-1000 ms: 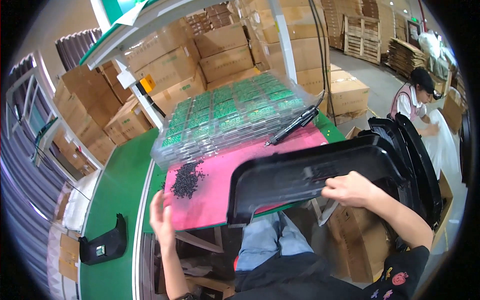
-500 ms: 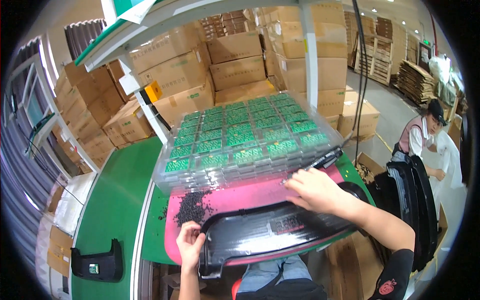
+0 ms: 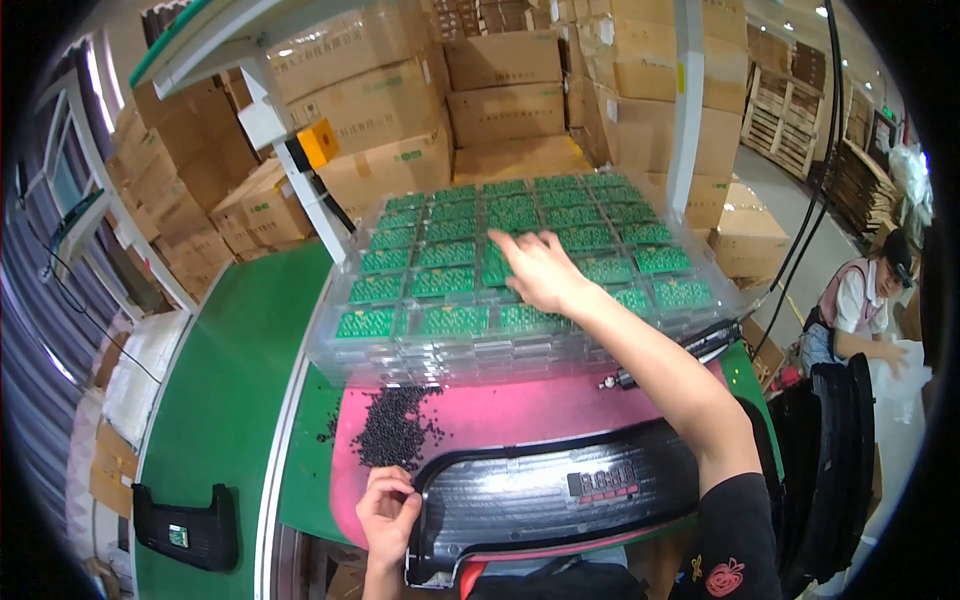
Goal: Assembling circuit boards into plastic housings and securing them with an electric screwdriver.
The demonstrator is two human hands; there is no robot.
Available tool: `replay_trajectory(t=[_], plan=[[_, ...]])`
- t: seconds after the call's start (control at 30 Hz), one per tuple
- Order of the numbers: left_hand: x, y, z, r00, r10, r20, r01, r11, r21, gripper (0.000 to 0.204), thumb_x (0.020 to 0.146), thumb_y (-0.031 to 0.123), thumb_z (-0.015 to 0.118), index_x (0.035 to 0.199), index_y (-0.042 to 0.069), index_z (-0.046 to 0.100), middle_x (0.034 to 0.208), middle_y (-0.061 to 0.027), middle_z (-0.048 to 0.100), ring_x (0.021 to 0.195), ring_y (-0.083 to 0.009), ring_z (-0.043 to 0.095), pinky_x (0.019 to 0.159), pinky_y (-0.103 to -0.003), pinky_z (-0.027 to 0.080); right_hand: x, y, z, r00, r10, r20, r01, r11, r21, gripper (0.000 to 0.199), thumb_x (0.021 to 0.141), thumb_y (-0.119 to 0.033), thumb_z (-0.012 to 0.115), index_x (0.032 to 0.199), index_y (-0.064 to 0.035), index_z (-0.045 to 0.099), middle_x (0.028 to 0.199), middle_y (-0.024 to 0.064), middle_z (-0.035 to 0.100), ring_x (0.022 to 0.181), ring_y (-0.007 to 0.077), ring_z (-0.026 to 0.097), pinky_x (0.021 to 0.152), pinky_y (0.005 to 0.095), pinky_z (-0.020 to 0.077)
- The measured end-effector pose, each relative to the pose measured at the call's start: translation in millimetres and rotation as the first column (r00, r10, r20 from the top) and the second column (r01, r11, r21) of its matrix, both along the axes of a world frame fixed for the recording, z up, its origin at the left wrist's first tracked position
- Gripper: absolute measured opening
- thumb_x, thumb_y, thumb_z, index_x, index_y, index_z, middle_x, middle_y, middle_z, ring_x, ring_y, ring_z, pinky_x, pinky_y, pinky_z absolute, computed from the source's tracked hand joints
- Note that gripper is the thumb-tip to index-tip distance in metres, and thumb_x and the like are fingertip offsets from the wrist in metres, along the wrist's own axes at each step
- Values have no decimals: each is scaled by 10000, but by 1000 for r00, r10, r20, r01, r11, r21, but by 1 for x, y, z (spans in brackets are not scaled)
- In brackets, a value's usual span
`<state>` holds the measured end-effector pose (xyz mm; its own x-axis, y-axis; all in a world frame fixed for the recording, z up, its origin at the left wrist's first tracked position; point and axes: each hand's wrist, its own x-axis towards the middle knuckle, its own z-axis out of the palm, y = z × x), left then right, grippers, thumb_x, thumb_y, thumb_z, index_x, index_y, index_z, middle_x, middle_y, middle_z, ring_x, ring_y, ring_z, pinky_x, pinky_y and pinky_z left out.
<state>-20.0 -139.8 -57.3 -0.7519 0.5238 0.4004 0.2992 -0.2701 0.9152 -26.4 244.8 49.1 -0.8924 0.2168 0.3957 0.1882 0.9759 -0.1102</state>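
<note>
Workroom: brown cartons [image 3: 505, 105] rise behind a green table [image 3: 310, 470] topped with a pink mat [image 3: 480, 410], as a co-worker [image 3: 845, 300] bends over pale sheeting [image 3: 895, 370] at far right.
Boards from the right hand: the nearest of the green circuit boards [image 3: 497, 268] lies directly below and just left of the right hand [image 3: 545, 275], in a middle column of the stacked clear trays [image 3: 450, 365]; rows run left to right, as do the boards' long sides.
Right grip: fingers parted, forefinger stretched out, no board lifted; contact cannot be told.
Left grip: the left hand [image 3: 388, 515], well apart from the boards, has thumb and fingers drawn together at the left end of a black panel [image 3: 500, 500].
Panel's lie: flat on the mat, nearer the wearer than the trays, long axis left to right; the right forearm crosses above its right part.
Boards' look: bright green, rectangular, finely patterned with pale marks.
Panel's look: glossy, light-streaked, with a raised rim, a stepped lower-left corner and a small window [image 3: 603, 484] edged in dull red.
Beside them: loose black screws [image 3: 395, 425] heap near the left hand; a black electric screwdriver [image 3: 715, 340] rests against the trays' right front.
</note>
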Motion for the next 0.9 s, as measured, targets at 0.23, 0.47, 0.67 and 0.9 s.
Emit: replay_trajectory(t=[0.23, 0.47, 0.67, 0.9], plan=[[-16, 4, 44, 871, -25, -491, -164, 927, -337, 335, 706, -60, 735, 1015, 3, 621, 1069, -139, 612, 1025, -251, 584, 908, -352, 472, 73, -73, 35, 807, 76, -585, -438, 743, -507, 726, 833, -151, 752, 1433, -62, 354, 1113, 173, 625, 1066, 280, 626, 936, 407, 506], [12, 93, 116, 802, -466, -374, 345, 872, -347, 717, 702, 161, 872, 1313, -15, 541, 1196, -176, 652, 1067, -252, 670, 883, -351, 568, 186, -129, 23, 826, 69, -560, -562, 177, -808, 780, 802, -16, 717, 1445, 2, 277, 1306, 186, 505, 1215, 255, 548, 1033, 384, 486], [30, 131, 105, 695, -602, -394, 447, 790, -420, 572, 731, 110, 824, 1238, -28, 599, 1108, -161, 653, 937, -240, 686, 779, -320, 600, 246, -133, -6, 866, -163, -472, -413, 298, -861, 755, 819, 52, 713, 1448, 12, 299, 1386, 182, 485, 1269, 225, 522, 1005, 337, 494], [32, 137, 77, 580, -768, -271, 459, 583, -670, 516, 698, 144, 828, 1153, -4, 634, 1066, -89, 617, 725, -142, 637, 612, -261, 561, 284, -106, -44, 979, -50, -199, -114, 674, -730, 552, 770, -117, 797, 1263, -14, 570, 1277, 144, 584, 1153, 306, 583, 968, 392, 479]])
